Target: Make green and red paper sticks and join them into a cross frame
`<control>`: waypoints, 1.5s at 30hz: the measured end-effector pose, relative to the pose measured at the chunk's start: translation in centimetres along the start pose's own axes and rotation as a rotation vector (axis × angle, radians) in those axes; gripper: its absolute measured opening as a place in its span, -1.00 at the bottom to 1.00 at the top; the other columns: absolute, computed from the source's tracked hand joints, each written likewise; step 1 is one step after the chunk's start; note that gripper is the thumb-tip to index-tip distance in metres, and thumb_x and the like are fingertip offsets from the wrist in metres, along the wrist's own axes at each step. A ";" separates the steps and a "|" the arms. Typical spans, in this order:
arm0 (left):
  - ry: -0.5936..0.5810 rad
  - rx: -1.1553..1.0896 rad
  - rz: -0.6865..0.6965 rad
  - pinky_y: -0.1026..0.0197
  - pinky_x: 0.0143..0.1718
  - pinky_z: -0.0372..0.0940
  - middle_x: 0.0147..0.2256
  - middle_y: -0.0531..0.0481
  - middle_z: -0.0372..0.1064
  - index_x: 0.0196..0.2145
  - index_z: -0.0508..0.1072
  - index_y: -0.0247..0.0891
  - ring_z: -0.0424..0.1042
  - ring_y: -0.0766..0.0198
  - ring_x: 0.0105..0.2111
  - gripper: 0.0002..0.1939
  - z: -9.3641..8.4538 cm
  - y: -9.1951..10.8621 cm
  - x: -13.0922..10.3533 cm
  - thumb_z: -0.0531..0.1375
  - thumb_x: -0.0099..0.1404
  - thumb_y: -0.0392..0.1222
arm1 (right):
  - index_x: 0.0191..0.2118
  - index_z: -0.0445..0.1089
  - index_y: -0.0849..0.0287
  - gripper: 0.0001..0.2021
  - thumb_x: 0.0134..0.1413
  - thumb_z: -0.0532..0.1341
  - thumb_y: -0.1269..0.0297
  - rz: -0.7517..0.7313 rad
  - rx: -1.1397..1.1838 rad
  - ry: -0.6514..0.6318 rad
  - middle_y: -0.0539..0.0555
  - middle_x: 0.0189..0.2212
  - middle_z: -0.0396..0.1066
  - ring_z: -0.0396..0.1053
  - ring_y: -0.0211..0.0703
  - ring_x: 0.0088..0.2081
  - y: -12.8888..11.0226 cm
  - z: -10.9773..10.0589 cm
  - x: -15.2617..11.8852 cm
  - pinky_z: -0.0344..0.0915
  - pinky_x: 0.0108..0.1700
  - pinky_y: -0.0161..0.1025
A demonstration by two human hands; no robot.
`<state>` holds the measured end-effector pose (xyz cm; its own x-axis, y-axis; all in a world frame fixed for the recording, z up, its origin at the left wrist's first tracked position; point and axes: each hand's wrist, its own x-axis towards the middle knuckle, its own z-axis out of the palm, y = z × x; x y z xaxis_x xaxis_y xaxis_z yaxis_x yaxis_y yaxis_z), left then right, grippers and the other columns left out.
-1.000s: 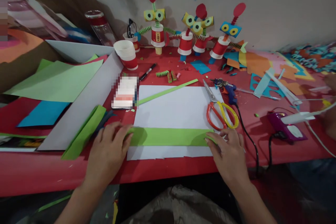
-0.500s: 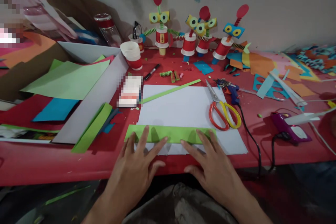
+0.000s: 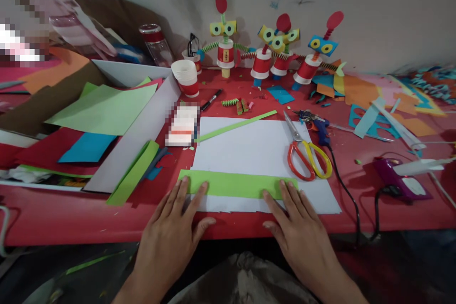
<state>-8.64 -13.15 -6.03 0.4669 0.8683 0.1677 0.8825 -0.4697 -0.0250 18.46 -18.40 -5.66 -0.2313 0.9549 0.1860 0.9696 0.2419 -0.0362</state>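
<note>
A wide green paper strip [image 3: 237,186] lies flat across white paper sheets [image 3: 245,145] on the red table. Fingertips of my left hand [image 3: 171,223] rest on the strip's left end, fingers spread and flat. On its right end lie the fingertips of my right hand [image 3: 299,223], also spread. Neither hand grips anything. Scissors [image 3: 302,149] with one red and one yellow handle lie at the right of the white paper. A narrow green paper strip [image 3: 237,126] slants across the sheets' upper edge. Left of my left hand is a folded green strip [image 3: 133,173].
A box [image 3: 133,133] of coloured paper stands at left. Paper cups [image 3: 185,78] and several paper-cup robot figures [image 3: 225,54] line the back. To the right lie a blue glue gun [image 3: 320,130], its black cord, a purple power socket [image 3: 402,178] and paper scraps [image 3: 374,121].
My hands have moved apart along the green strip, the left one toward its left end and the right one toward its right end. The camera view has shifted slightly.
</note>
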 end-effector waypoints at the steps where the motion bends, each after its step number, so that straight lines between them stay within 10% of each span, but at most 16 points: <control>1: 0.008 0.002 -0.002 -0.11 0.13 0.19 0.30 -0.37 -0.01 0.31 0.08 -0.25 0.18 -0.13 0.21 -0.28 0.1 -0.2 -0.1 -0.06 0.34 0.23 | 0.24 0.22 0.16 -0.52 0.29 0.03 0.10 0.001 -0.002 -0.005 0.31 0.25 0.16 0.13 0.21 0.25 0.6 -0.2 -0.3 0.19 0.17 0.18; 12: -0.049 -0.003 -0.023 -0.13 -0.18 0.31 -0.09 -0.23 0.50 -0.12 0.53 -0.22 0.47 -0.12 -0.12 -0.63 -2.3 -1.1 3.0 -0.04 0.38 -0.11 | 0.18 0.29 0.30 -0.53 0.31 -0.01 0.12 0.141 -0.095 0.052 0.23 0.21 0.26 0.15 0.20 0.24 2.5 -0.5 -2.6 0.17 0.18 0.14; 24: -0.335 -0.288 0.104 0.09 -0.09 0.22 -0.27 -0.09 0.43 -0.41 0.41 -0.23 0.36 0.09 -0.17 -0.94 -3.1 -2.1 8.8 0.14 0.15 -0.32 | 0.15 0.29 0.23 -0.55 0.27 0.03 0.08 0.091 -0.052 0.193 0.24 0.10 0.37 0.27 0.20 0.15 3.4 0.4 -2.6 0.28 0.07 0.11; 30: -0.341 -0.649 -0.227 0.27 -0.44 0.08 -0.53 0.10 0.31 -0.44 0.34 -0.20 0.30 0.28 -0.48 -0.88 -5.2 -1.2 6.4 0.09 0.25 -0.19 | -0.04 0.31 0.07 -0.72 0.18 0.16 0.11 0.389 0.497 0.435 0.17 -0.16 0.46 0.48 -0.01 -0.17 2.2 -0.8 -1.2 0.46 -0.17 -0.13; 36: -0.353 -1.120 -0.258 0.32 -0.43 0.08 -0.53 0.12 0.22 -0.48 0.31 -0.24 0.23 0.33 -0.44 -0.85 -5.7 2.4 5.6 0.13 0.21 -0.16 | -0.01 0.36 0.10 -0.58 0.06 0.26 0.00 0.337 1.554 -0.071 0.15 -0.20 0.53 0.51 -0.02 -0.18 -4.0 -0.7 3.9 0.46 -0.15 -0.13; 45: -0.493 -1.387 -0.313 0.33 -0.40 0.17 -0.39 0.13 0.32 -0.20 0.37 -0.22 0.28 0.32 -0.38 -0.68 -4.1 1.9 4.1 0.19 0.03 -0.33 | -0.41 0.54 0.21 -0.70 -0.18 0.42 0.06 0.596 1.670 -0.073 0.09 -0.50 0.55 0.44 -0.13 -0.47 -4.8 -0.4 6.3 0.39 -0.37 -0.25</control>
<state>-5.33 -11.15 -1.32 0.4960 0.7918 -0.3564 0.3261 0.2106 0.9216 12.33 -13.58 -3.92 0.0405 0.9640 -0.2627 -0.1794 -0.2516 -0.9511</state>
